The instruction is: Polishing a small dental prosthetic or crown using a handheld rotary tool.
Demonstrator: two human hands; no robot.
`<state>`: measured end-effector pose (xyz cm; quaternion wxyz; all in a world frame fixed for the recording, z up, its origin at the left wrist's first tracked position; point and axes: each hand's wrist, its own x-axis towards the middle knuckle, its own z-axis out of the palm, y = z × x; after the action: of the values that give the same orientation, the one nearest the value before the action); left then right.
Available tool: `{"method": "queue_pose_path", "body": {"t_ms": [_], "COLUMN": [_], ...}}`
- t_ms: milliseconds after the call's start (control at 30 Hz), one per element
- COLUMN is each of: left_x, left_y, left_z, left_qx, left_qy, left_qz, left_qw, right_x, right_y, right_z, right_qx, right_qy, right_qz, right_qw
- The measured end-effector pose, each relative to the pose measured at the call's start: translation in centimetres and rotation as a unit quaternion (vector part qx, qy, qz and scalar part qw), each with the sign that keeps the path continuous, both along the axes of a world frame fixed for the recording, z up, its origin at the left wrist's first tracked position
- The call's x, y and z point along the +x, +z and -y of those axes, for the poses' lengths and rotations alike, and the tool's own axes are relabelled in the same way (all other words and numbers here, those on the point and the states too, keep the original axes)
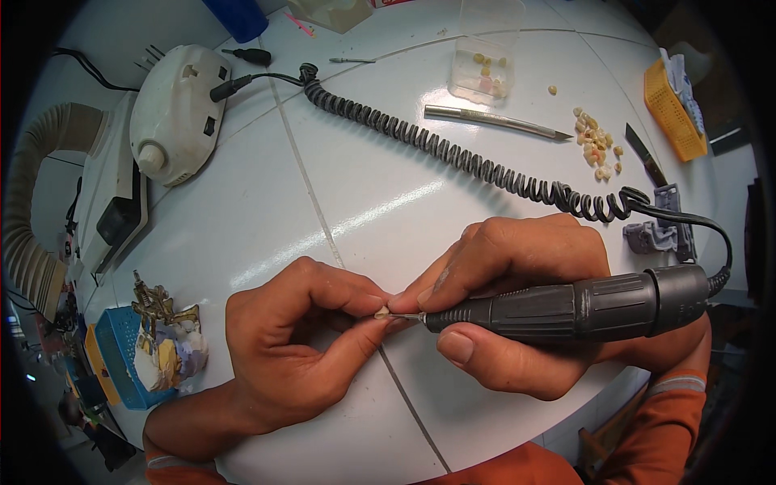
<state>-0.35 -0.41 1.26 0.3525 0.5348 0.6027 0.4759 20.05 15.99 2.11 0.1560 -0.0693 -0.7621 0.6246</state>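
Observation:
My left hand (303,343) pinches a tiny pale tooth-shaped piece (381,313) between thumb and forefinger. My right hand (517,299) grips a black rotary handpiece (582,307) lying horizontally, its thin metal bur touching the small piece. A coiled black cord (453,153) runs from the handpiece's rear across the white tiled table (323,194) to the white motor control unit (178,109) at the upper left.
A loose pile of small tooth-coloured pieces (596,144) lies at the upper right, beside a metal knife-like tool (497,121) and a clear plastic box (485,69). An orange basket (672,113) sits far right. A blue basket with a dental model (162,347) stands left, near a ribbed hose (32,234).

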Motion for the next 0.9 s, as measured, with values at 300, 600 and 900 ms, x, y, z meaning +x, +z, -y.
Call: {"method": "queue_pose_path", "body": {"t_ms": [300, 600, 900], "left_x": [0.00, -0.05, -0.08], "left_y": [0.20, 0.19, 0.06], "left_z": [-0.03, -0.12, -0.26], "left_qx": [-0.011, -0.005, 0.019], "left_qy": [-0.001, -0.011, -0.017], "left_qz": [-0.001, -0.020, -0.028], "left_qw": [1.000, 1.000, 0.999], "right_x": [-0.04, -0.06, -0.21], "right_y": [-0.03, -0.08, -0.38], "right_z": [-0.02, 0.14, 0.27], "right_qx": [0.002, 0.013, 0.095], "right_qy": [-0.002, -0.008, -0.026], "right_qz": [-0.007, -0.011, -0.053], "right_qw": [1.000, 1.000, 0.994]}}
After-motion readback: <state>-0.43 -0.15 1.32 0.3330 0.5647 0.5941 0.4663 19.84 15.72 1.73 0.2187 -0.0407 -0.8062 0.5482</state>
